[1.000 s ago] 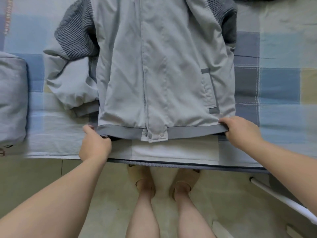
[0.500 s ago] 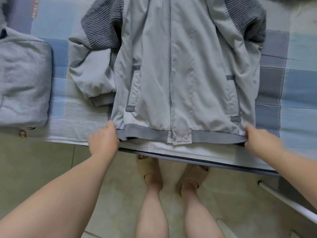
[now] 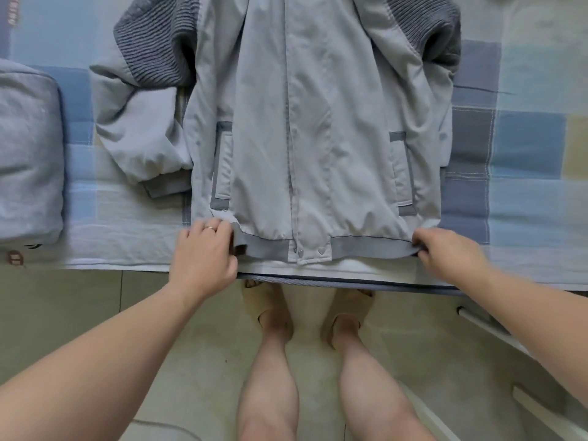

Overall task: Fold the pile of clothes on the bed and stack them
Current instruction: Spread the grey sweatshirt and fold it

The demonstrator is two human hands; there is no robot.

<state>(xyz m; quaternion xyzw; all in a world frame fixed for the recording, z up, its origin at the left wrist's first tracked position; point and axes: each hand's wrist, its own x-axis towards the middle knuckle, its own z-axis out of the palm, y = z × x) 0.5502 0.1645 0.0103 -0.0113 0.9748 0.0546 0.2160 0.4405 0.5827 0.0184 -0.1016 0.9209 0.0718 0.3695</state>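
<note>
A light grey jacket (image 3: 318, 122) with dark ribbed shoulders lies front-up on the bed, its hem at the near edge. Its left sleeve (image 3: 140, 132) is bent beside the body; the right sleeve lies tucked along the right side. My left hand (image 3: 203, 256) grips the hem's left corner, a ring on one finger. My right hand (image 3: 445, 253) pinches the hem's right corner. A folded grey garment (image 3: 28, 154) sits on the bed at the far left.
The bed wears a blue, grey and beige checked sheet (image 3: 525, 148); its near edge (image 3: 350, 281) runs across the middle of the view. Below it are a pale tiled floor, my legs in slippers, and a white bar (image 3: 496, 329) at the right.
The jacket's left front has been spread out, so its left pocket now shows. Both hands stay on the hem corners; my left hand's fingers now lie over the hem.
</note>
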